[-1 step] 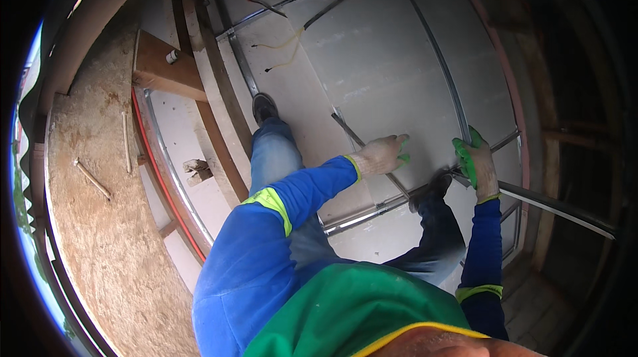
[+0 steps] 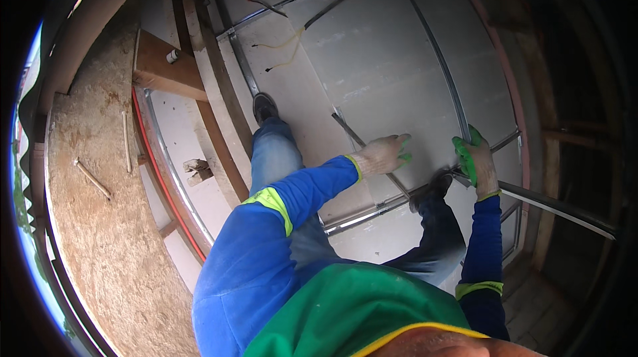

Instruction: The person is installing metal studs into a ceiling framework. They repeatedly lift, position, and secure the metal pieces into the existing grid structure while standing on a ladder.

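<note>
White work gloves with green fingers cover both hands. My left hand [image 2: 380, 155] reaches over a thin metal strip [image 2: 348, 129], with its fingers stretched forward and apart; nothing shows in it. At the right, my right hand [image 2: 480, 163] has its fingers closed around the near end of a long metal profile [image 2: 438, 58], beside the place where it meets a crossing rail [image 2: 551, 207]. The palm side of that grip is hidden. Pale panels [image 2: 379, 71] lie beneath the metal frame. One shoe [image 2: 435, 191] rests by the rails, between the two hands.
A wooden beam [image 2: 216, 84] runs along the left, next to a brown wood block [image 2: 166, 64]. Beyond a red cable [image 2: 156, 164] lies a rough board [image 2: 106, 244]. Yellow wires [image 2: 289, 54] stick out ahead. My other shoe [image 2: 264, 108] stands near a metal rail.
</note>
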`<act>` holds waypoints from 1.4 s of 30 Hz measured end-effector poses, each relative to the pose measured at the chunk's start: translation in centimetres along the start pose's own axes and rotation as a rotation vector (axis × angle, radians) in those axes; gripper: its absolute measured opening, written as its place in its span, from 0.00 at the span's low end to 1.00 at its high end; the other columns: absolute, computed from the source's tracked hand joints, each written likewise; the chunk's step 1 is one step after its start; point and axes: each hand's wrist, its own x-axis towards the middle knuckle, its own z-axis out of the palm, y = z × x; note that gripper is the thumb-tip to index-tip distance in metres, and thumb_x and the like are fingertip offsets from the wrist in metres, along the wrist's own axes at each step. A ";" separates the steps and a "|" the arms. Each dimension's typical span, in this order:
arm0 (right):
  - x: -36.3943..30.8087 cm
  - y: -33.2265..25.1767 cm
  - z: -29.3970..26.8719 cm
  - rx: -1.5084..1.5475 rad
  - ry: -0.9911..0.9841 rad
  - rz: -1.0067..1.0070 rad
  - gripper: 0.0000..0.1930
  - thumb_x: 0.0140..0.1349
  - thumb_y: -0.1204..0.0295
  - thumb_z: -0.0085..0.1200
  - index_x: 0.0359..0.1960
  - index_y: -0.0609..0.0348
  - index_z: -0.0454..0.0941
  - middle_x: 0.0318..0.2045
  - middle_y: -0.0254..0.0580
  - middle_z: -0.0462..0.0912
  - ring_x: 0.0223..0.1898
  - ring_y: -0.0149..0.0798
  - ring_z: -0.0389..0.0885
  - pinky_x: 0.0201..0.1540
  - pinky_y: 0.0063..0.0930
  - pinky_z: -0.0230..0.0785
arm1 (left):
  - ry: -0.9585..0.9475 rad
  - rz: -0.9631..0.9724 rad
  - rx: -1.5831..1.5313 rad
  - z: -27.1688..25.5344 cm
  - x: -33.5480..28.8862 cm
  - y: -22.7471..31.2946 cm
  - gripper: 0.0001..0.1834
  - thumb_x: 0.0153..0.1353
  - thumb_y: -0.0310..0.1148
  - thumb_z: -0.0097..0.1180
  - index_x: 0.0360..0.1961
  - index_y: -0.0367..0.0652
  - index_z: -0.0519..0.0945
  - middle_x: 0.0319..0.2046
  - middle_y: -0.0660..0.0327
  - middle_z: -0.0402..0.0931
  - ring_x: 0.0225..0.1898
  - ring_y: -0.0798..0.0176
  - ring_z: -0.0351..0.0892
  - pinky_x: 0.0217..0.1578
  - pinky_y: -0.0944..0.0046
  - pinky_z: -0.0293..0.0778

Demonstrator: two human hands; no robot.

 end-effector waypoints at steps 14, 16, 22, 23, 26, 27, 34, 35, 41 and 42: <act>3.5 5.9 4.4 -0.041 0.189 -0.237 0.20 0.69 0.69 0.65 0.61 0.57 0.79 0.24 0.25 0.75 0.17 0.20 0.65 0.17 0.20 0.56 | 0.046 -0.021 -0.039 -2.2 1.8 0.5 0.34 0.72 0.48 0.57 0.72 0.39 0.68 0.55 0.43 0.83 0.58 0.41 0.83 0.61 0.47 0.77; 1.6 7.3 4.0 -0.152 0.218 -0.238 0.24 0.69 0.69 0.65 0.65 0.61 0.77 0.29 0.31 0.78 0.23 0.23 0.71 0.24 0.23 0.63 | 0.056 -0.012 -0.044 -2.1 1.8 0.5 0.34 0.72 0.47 0.57 0.72 0.38 0.68 0.56 0.44 0.83 0.58 0.41 0.83 0.61 0.48 0.77; -13.7 8.0 4.9 0.188 0.089 0.131 0.26 0.67 0.79 0.65 0.67 0.62 0.76 0.31 0.30 0.78 0.25 0.22 0.73 0.26 0.22 0.67 | 0.110 -0.016 -0.104 -0.5 2.3 -2.6 0.34 0.72 0.45 0.60 0.71 0.38 0.68 0.52 0.44 0.84 0.55 0.46 0.85 0.55 0.50 0.80; -16.4 9.2 4.9 0.230 0.075 0.161 0.26 0.68 0.78 0.65 0.68 0.61 0.76 0.29 0.28 0.78 0.24 0.20 0.71 0.24 0.20 0.64 | 0.053 -0.077 -0.204 -0.5 2.6 -2.0 0.34 0.73 0.47 0.60 0.71 0.38 0.68 0.53 0.45 0.84 0.54 0.48 0.85 0.53 0.51 0.81; -24.1 12.8 5.0 0.299 0.035 0.271 0.27 0.68 0.78 0.65 0.69 0.62 0.75 0.31 0.28 0.79 0.25 0.19 0.71 0.23 0.19 0.63 | -0.092 -0.247 -0.606 -0.4 2.8 -0.4 0.38 0.73 0.55 0.59 0.71 0.38 0.68 0.55 0.48 0.82 0.52 0.51 0.86 0.50 0.51 0.84; -26.1 13.9 5.2 0.222 0.056 0.205 0.27 0.68 0.78 0.66 0.69 0.62 0.75 0.32 0.28 0.79 0.26 0.19 0.72 0.25 0.20 0.64 | -0.126 -0.280 -0.811 0.6 2.7 -0.1 0.40 0.73 0.60 0.58 0.72 0.38 0.68 0.55 0.48 0.81 0.51 0.50 0.85 0.50 0.50 0.84; -29.7 14.3 6.3 0.178 0.049 0.269 0.26 0.68 0.78 0.66 0.67 0.67 0.76 0.37 0.30 0.81 0.32 0.22 0.74 0.32 0.23 0.71 | -0.235 -0.407 -1.486 4.1 3.8 1.9 0.33 0.73 0.54 0.63 0.66 0.43 0.71 0.52 0.54 0.79 0.50 0.52 0.85 0.50 0.48 0.88; -28.4 12.9 6.6 0.163 0.090 0.301 0.26 0.68 0.78 0.66 0.67 0.67 0.76 0.37 0.30 0.81 0.32 0.23 0.74 0.32 0.24 0.71 | -0.176 -0.388 -1.489 4.7 5.1 2.8 0.31 0.74 0.52 0.62 0.65 0.43 0.71 0.51 0.53 0.79 0.48 0.52 0.86 0.46 0.49 0.88; -11.1 8.0 7.2 -0.081 0.143 -0.019 0.28 0.67 0.71 0.64 0.68 0.61 0.73 0.33 0.44 0.84 0.30 0.36 0.83 0.35 0.32 0.78 | 0.181 -0.274 -1.471 4.2 15.1 4.5 0.17 0.76 0.39 0.57 0.58 0.42 0.71 0.41 0.53 0.78 0.32 0.51 0.87 0.29 0.50 0.86; -8.8 7.6 7.1 -0.221 0.183 -0.052 0.29 0.67 0.69 0.63 0.69 0.60 0.71 0.34 0.50 0.86 0.32 0.46 0.85 0.37 0.40 0.79 | 0.211 -0.260 -1.458 3.7 16.3 5.2 0.15 0.76 0.37 0.56 0.56 0.42 0.71 0.40 0.54 0.78 0.30 0.51 0.86 0.27 0.50 0.85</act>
